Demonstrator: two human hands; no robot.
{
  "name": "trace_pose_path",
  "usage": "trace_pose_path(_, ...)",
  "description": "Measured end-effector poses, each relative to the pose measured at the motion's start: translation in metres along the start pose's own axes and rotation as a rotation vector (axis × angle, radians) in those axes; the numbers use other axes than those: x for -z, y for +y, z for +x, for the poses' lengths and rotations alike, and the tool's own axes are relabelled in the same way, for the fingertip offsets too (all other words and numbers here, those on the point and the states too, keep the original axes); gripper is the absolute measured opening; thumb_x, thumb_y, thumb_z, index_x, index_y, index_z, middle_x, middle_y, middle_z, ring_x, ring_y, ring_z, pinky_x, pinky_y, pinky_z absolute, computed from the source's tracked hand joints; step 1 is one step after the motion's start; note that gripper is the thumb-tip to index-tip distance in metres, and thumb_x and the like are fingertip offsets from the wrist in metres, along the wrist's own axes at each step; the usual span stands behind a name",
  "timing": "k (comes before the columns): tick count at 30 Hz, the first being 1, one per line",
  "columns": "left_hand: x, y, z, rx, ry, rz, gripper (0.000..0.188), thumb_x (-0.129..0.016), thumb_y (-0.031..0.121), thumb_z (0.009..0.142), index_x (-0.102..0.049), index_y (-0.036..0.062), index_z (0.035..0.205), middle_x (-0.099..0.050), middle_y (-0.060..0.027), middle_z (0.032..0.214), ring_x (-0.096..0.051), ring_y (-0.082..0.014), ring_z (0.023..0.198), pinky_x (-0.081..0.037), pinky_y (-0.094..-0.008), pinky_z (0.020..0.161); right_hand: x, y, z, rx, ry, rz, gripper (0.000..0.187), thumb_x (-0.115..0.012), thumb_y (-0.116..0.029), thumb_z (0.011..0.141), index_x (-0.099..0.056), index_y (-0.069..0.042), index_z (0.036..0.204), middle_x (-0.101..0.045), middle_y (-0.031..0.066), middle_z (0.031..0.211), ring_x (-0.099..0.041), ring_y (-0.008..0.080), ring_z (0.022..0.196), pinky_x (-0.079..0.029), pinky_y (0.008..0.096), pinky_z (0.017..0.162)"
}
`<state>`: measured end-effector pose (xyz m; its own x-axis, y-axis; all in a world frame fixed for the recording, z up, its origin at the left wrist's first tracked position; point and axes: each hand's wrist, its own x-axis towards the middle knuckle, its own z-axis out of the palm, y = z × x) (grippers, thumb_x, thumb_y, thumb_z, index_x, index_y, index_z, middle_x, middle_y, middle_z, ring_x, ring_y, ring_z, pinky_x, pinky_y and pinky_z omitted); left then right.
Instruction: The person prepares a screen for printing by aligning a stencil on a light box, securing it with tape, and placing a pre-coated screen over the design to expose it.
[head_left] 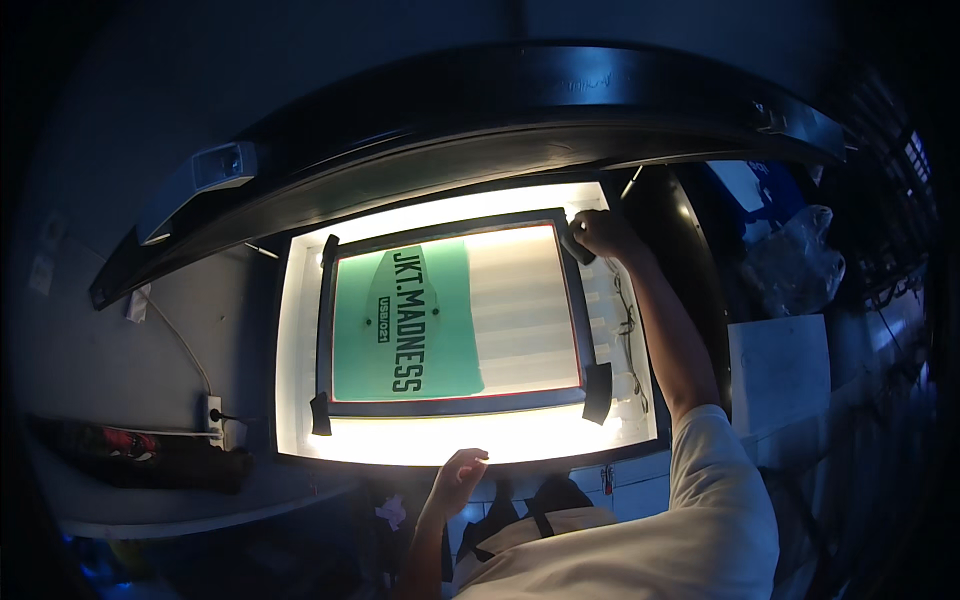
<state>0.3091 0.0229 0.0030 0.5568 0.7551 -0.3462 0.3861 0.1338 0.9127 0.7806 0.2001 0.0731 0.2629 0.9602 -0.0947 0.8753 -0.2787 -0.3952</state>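
Note:
A lit box [350, 440] glows in front of me. On its glass lies a dark screen-printing frame [455, 408], its mesh partly covered by a green coated area [455, 320] with dark lettering. At the frame's far right corner, my right hand [603, 235] is closed on a black strip [578, 246]. Similar black strips lie at the other corners, among them the near right strip [598, 393] and the near left strip [320, 413]. By the box's near edge, my left hand [462, 478] has its fingers curled together, with nothing visible in them.
A large dark lid [520, 100] stands raised behind the box. Loose cable [628, 325] lies inside the box's right side. A clear plastic bag [795, 265] and a pale sheet [780, 370] are on the right. A power strip [214, 420] with cords is at the left.

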Motion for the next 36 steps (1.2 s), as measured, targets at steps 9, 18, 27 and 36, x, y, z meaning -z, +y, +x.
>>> trace_pose_path(9, -0.011, -0.098, -0.109, 0.012, 0.382, 0.609, 0.014, -0.058, 0.011, 0.091, -0.064, 0.0029, 0.1, -0.065, -0.0141, 0.104, -0.063, -0.0231, 0.093, -0.05, -0.0333, 0.08, -0.153, 0.131, 0.168, -0.464, 0.369, 1.174, 0.019, -0.057, -0.019, 0.084, -0.065, -0.002, 0.088, -0.062, 0.0074, 0.074, -0.062, 0.0174, 0.066, -0.051, 0.0292, 0.049)
trace_pose_path(18, -0.042, -0.067, -0.135, 0.396, 0.415, 0.422, 0.019, -0.057, 0.014, 0.092, -0.063, 0.0023, 0.105, -0.065, -0.0119, 0.103, -0.061, -0.0259, 0.096, -0.048, -0.0349, 0.087, -0.185, 0.138, 0.144, -0.627, 0.146, 1.068, 0.012, -0.063, -0.02, 0.081, -0.068, -0.011, 0.085, -0.068, 0.0001, 0.073, -0.061, 0.0095, 0.059, -0.046, 0.0281, 0.049)
trace_pose_path(27, 0.042, 0.008, -0.079, 0.126, 0.684, 0.412, 0.018, -0.053, 0.009, 0.095, -0.059, 0.003, 0.111, -0.061, -0.0102, 0.108, -0.06, -0.0203, 0.092, -0.048, -0.0311, 0.083, -0.167, 0.153, 0.13, -0.603, -0.077, 0.904, 0.025, -0.062, -0.037, 0.086, -0.062, -0.014, 0.095, -0.065, 0.0004, 0.072, -0.059, 0.0113, 0.063, -0.045, 0.036, 0.066)
trace_pose_path(36, 0.154, 0.281, -0.046, -0.818, 1.25, 0.905, 0.04, -0.045, 0.027, 0.1, -0.051, -0.0042, 0.124, -0.053, -0.0157, 0.127, -0.053, -0.027, 0.113, -0.042, -0.0383, 0.097, -0.132, 0.165, 0.044, -0.698, -0.041, 0.719, 0.042, -0.062, -0.05, 0.087, -0.059, -0.009, 0.093, -0.063, 0.0007, 0.073, -0.057, 0.0116, 0.058, -0.046, 0.0306, 0.054)
